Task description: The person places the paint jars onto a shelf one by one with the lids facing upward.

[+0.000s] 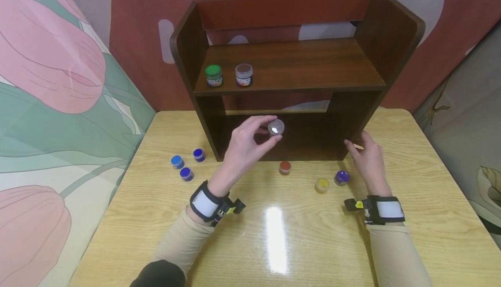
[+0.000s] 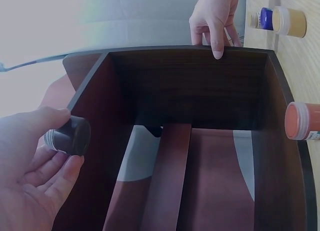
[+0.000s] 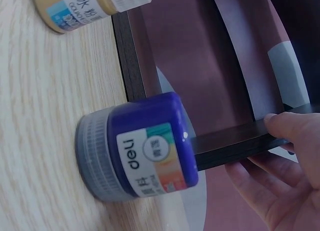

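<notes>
My left hand pinches a small paint jar between thumb and fingers, in front of the brown wooden shelf. The left wrist view shows this jar as black, lying on its side in that view. On the right, my other hand grips the front edge of the shelf's side panel, thumb on one face and fingers on the other. A purple jar stands close beside that hand. A green jar and a dark jar with a clear lid stand on the upper board's left.
A red-brown jar and a yellow jar stand on the wooden table before the shelf. Three blue jars, one of them lighter, stand left of it. A patterned cloth hangs behind.
</notes>
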### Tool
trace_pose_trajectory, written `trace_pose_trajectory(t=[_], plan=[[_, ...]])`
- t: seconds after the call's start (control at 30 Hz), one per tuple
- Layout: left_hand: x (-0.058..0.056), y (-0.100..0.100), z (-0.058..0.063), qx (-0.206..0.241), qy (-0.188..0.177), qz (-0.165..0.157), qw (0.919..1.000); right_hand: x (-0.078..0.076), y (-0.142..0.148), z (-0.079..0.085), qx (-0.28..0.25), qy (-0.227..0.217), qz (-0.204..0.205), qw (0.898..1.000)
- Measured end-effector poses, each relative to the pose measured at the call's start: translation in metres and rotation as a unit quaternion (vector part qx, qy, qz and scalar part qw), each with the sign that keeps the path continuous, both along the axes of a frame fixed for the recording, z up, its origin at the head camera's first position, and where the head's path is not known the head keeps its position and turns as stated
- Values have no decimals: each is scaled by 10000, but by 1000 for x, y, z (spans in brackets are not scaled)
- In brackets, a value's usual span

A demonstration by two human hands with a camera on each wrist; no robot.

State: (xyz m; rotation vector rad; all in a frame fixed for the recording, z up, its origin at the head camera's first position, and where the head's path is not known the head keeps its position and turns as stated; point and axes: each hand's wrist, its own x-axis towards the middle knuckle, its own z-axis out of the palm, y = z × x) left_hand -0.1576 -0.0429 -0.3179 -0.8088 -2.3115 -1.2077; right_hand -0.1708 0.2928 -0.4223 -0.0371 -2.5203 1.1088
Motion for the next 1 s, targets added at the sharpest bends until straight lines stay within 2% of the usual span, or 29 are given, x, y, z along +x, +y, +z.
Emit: trace_pose_trajectory(t=[0.17, 1.0], plan=[[0, 0, 3, -51, -37, 13, 10000, 0, 0, 0, 4, -20, -9, 10000], [2, -2, 22, -201, 245, 227, 9992, -1, 0, -2, 59, 59, -75, 9999]])
